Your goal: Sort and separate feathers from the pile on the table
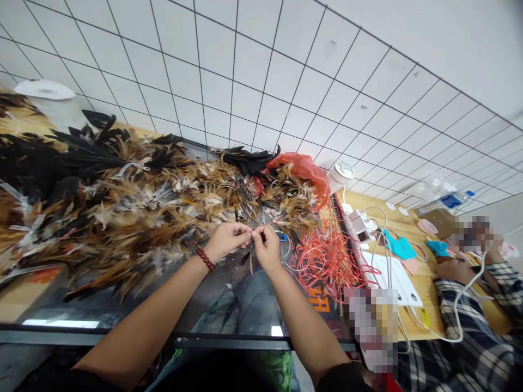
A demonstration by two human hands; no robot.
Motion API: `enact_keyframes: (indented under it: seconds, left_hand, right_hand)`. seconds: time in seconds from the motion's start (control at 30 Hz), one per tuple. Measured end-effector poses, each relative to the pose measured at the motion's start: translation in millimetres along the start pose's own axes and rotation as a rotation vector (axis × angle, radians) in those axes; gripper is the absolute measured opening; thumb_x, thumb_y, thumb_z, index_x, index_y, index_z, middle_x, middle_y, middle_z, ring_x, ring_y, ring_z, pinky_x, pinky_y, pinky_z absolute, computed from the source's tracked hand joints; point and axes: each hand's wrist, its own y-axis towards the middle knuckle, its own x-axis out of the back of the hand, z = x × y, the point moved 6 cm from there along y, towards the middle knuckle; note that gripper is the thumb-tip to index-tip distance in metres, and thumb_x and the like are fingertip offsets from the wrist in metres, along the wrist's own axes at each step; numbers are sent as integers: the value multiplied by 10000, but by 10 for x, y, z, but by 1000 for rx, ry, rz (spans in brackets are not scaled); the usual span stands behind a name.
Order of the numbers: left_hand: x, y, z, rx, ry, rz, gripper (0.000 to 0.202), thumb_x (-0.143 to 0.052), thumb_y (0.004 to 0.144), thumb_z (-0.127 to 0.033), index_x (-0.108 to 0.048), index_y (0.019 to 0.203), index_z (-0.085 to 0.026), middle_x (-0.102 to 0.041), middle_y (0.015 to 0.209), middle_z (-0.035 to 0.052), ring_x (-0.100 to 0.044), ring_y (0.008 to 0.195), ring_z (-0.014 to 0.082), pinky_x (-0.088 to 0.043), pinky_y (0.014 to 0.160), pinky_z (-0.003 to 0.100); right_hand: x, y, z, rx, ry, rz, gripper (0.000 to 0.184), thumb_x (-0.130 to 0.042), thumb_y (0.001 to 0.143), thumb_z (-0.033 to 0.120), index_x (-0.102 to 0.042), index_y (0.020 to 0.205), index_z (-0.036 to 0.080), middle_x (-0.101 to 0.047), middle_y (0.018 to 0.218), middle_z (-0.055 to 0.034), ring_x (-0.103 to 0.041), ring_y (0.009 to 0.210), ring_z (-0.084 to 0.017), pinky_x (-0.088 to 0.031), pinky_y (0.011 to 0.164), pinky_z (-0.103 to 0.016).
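Observation:
My left hand (229,239), with a red bead bracelet (205,259) on its wrist, is closed in a pinch. Its fingertips meet those of my right hand (266,247), which is also pinched shut. What lies between the fingertips is too small to make out. Just below them shows a thin dark feather (250,263); whether it is held or lies on the dark glossy mat (183,310) I cannot tell. Brown and white feathers (163,212) are heaped behind and left of my hands. A small blue tool (281,237) lies beside my right hand.
Black feathers (69,152) and a white roll (49,103) are at the left. Right of my hands are tangled red cords (322,261), a red plastic bag (300,169) and white cables (388,250). A person in plaid sleeves (453,310) works at the far right.

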Motion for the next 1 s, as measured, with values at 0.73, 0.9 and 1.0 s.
enact_keyframes:
  seconds: [0.73, 0.9, 1.0]
  left_hand:
    - [23, -89, -229, -449, 577, -135, 188, -595, 727, -97, -729, 662, -213, -680, 701, 44, -596, 670, 168, -424, 674, 270]
    - [37, -87, -224, -487, 520, -148, 154, -591, 774, -149, -699, 685, -214, -664, 728, 41, -586, 709, 177, -421, 708, 282]
    - [28, -97, -240, -506, 494, -137, 141, -592, 788, -171, -700, 710, -218, -669, 755, 45, -588, 737, 183, -422, 731, 285]
  right_hand:
    - [7, -19, -28, -29, -3, -3, 225, -592, 852, 330, -599, 679, 186, -567, 679, 3, -520, 675, -142, -410, 673, -272]
    - [55, -2, -61, -15, 39, -65, 184, -507, 904, 282, -653, 956, 182, -626, 940, -65, -583, 904, -171, -459, 826, -314]
    - [25, 6, -46, 12, 56, -29, 196, -526, 895, 278, -660, 1004, 188, -633, 990, -84, -589, 956, -184, -466, 866, -336]
